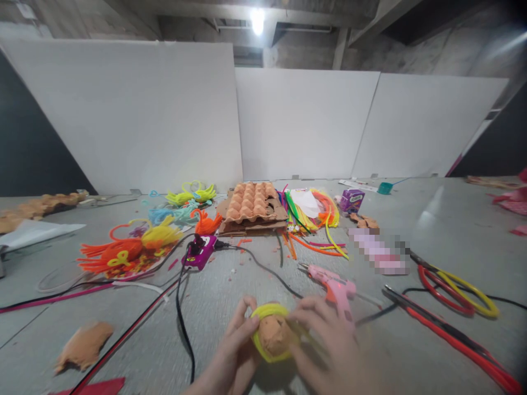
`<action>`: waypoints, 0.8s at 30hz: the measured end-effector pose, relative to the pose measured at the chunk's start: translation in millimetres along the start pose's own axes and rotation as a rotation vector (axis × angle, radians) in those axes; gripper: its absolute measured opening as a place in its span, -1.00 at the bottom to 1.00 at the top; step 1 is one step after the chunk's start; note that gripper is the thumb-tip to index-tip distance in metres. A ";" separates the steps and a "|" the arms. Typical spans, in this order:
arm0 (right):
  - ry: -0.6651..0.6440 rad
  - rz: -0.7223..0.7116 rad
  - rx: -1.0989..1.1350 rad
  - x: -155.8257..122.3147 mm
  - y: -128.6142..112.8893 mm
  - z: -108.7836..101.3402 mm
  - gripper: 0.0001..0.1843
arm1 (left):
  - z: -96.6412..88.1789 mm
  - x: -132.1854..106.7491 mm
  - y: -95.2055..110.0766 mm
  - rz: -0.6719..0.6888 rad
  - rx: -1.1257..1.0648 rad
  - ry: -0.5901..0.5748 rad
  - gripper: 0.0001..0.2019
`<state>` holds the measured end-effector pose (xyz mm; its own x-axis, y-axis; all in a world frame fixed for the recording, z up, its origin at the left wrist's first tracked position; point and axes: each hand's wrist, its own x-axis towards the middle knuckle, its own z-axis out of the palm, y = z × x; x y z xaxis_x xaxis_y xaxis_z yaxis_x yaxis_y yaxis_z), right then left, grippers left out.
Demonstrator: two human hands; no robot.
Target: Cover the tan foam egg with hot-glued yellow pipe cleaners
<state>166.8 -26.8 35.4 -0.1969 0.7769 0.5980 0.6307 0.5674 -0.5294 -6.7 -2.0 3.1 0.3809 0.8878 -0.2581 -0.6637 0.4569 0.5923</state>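
Observation:
Between my two hands is a small brown egg-carton cup (273,333), ringed by a fuzzy yellow pipe cleaner (269,310). My left hand (241,334) grips its left side, thumb on the yellow rim. On the other side, the fingers of my right hand (325,340) press the pipe cleaner against the cup; this hand is slightly blurred. Just beyond my right hand lies a pink hot glue gun (334,286), its nozzle pointing left and a small red light showing.
A brown egg carton (252,202) sits on cardboard at the back, beside bundled pipe cleaners (307,211). Finished-looking orange and yellow fuzzy pieces (123,253) lie left. Cords run from a purple power strip (201,253). Scissors (453,291), red-handled pliers (453,334) and a torn carton scrap (84,345) lie around.

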 end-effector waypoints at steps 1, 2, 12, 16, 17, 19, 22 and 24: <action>0.006 -0.006 -0.003 -1.0 0.7 1.4 -0.70 | 0.2 -0.3 -0.3 0.000 -0.009 0.002 -0.48; 0.010 -0.009 -0.007 -1.9 1.2 2.5 -0.69 | 0.3 -0.7 -0.5 0.000 -0.016 0.001 -0.49; -0.015 0.028 0.014 -1.9 1.4 5.2 -0.55 | 1.0 0.9 -0.2 0.006 -0.033 -0.033 -0.53; 0.010 0.018 -0.023 -0.9 -0.5 2.2 -0.61 | 1.1 0.1 -0.9 0.021 -0.016 -0.024 -0.55; 0.017 0.014 -0.024 -0.7 -1.2 1.3 -0.61 | 1.0 -0.5 -1.3 0.023 -0.010 -0.019 -0.55; 0.032 0.017 -0.001 -0.4 -2.3 -0.3 -0.61 | 0.7 -1.5 -2.0 0.025 0.008 -0.014 -0.55; 0.021 0.084 0.080 -0.4 -0.8 -0.8 -0.58 | -0.3 -1.0 -1.3 0.033 0.071 -0.042 -0.59; -0.002 0.159 0.145 -0.2 3.3 -0.3 -0.58 | -0.6 1.2 2.5 0.051 0.157 -0.076 -0.67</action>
<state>169.1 -25.2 33.6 -0.1047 0.8601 0.4992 0.5396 0.4708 -0.6980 -8.3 0.3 3.8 0.4012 0.9002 -0.1696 -0.5773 0.3922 0.7162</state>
